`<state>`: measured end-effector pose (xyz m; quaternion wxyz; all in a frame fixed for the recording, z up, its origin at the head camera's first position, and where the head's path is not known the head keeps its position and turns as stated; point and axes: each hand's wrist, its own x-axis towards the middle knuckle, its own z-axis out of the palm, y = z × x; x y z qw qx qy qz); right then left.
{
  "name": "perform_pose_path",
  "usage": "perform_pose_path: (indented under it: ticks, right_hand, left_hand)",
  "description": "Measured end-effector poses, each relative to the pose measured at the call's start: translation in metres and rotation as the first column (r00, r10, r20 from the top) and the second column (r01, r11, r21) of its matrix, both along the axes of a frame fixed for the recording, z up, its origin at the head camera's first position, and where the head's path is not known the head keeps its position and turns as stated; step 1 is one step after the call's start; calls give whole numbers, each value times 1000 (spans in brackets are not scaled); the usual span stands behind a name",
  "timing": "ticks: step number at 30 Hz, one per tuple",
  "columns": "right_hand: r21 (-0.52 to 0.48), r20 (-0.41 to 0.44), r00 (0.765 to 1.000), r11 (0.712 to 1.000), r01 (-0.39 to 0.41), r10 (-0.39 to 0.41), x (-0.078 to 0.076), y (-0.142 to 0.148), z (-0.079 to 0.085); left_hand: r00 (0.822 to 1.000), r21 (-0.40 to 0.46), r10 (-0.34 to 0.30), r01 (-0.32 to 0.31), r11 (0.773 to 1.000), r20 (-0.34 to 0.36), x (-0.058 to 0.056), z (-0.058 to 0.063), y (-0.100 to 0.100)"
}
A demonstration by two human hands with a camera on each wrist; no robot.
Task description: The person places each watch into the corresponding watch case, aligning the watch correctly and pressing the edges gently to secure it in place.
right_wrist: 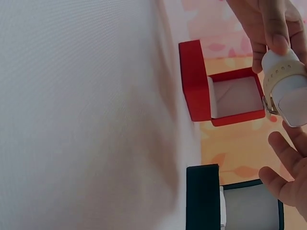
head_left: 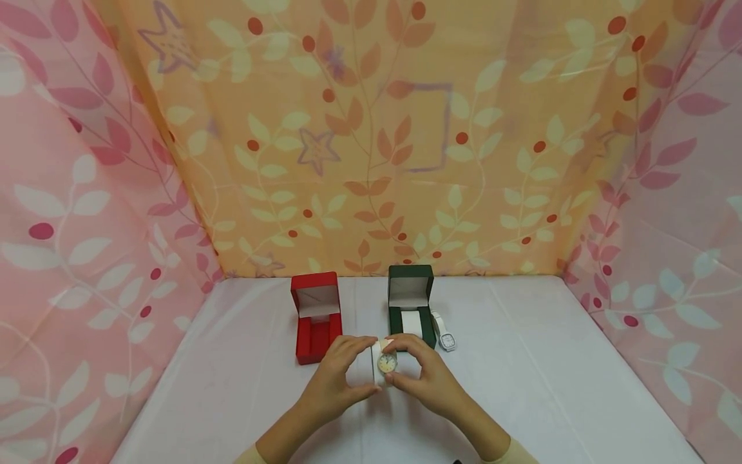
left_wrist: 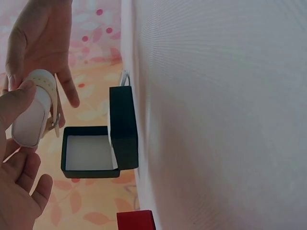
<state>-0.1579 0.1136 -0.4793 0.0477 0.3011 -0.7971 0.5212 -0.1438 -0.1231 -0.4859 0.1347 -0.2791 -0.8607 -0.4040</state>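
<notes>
A white watch cushion [head_left: 375, 370] is held over the table between both hands, with a cream-strapped wristwatch [head_left: 387, 363] wrapped around it. The round dial faces up toward the head view. My left hand [head_left: 330, 380] pinches the cushion at its two ends between thumb and fingers. From the other side, my right hand [head_left: 431, 377] grips the watch with thumb and index finger at the dial. In the left wrist view the cushion's flat end [left_wrist: 29, 122] shows. The right wrist view shows the strap [right_wrist: 283, 74] with its holes and a metal buckle [right_wrist: 269, 106].
An open red watch box [head_left: 302, 341] stands behind my left hand, its inside showing red. Behind my right hand is an open green watch box [head_left: 395, 319] with a white cushion [head_left: 411, 321] inside. A white square-faced watch [head_left: 447, 341] lies against its right side. Patterned curtains [head_left: 371, 212] surround the table.
</notes>
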Motion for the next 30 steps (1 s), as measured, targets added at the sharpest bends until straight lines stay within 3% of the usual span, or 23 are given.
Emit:
perform_pose_path:
  ticks: [14,21,30]
  right_hand:
    - [3,26,999,999,35,-35,2,-2,3]
    - [-25,-22,999,999,27,-28,3,-5,-1]
    - [-28,-102,994,999,-28,25,2,-1,4]
  left_hand:
    - [1000,7,-14,14,1000,-19,2,1,1]
    - [997,-18,-38,37,999,-61,0,2,1]
    - [998,-39,-31,29,999,-56,2,8,-2]
